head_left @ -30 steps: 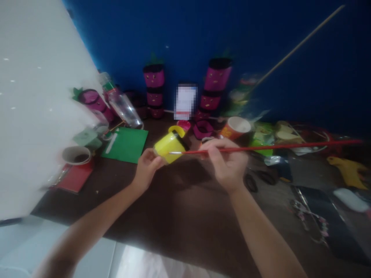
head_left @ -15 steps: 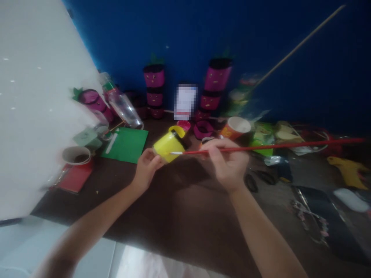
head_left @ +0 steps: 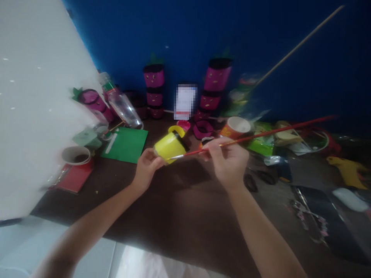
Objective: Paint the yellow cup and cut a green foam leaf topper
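Left hand [head_left: 149, 166] grips yellow cylinder [head_left: 169, 148], best held steady; right hand [head_left: 230, 162] pinches red brush [head_left: 278, 130], light strokes best; contact likely, blurry.

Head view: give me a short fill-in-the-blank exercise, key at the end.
1. The left hand holds a cylinder that is mostly ____ in colour.
2. The right hand holds a paintbrush that is mostly ____ in colour.
3. The flat sheet in front of the clear bottle is mostly ____ in colour.
Missing words: yellow; red; green.
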Tool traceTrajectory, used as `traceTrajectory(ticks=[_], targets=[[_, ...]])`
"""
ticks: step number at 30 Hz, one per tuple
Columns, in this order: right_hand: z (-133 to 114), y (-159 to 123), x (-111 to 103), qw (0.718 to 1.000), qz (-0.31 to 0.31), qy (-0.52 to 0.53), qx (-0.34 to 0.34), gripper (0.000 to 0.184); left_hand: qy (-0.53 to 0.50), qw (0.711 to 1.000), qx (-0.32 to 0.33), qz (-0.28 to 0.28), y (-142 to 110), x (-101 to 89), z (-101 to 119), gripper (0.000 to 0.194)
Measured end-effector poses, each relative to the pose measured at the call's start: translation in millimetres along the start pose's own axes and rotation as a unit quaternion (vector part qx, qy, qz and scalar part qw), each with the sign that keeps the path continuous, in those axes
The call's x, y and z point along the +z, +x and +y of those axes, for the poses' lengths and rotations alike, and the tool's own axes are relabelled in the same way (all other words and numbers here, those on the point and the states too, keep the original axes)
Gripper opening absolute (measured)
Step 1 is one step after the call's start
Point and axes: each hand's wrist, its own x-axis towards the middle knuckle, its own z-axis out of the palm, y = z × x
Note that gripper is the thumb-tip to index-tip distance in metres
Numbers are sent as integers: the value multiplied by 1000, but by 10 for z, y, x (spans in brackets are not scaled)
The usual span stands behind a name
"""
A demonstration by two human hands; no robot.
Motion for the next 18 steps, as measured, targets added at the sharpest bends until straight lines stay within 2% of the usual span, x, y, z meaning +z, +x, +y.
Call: traceTrajectory(ticks=[6, 13, 18], targets=[[3, -12, 14, 999, -10, -34, -2, 22, 9, 1000, 23, -17, 9, -43, -47, 43], [27, -23, 2, 998, 11, -60, -12, 23, 22, 1000, 21, -9, 12, -44, -45, 42], [26, -34, 13, 998, 5, -60, -25, 22, 16, 1000, 21, -11, 11, -38, -40, 42]])
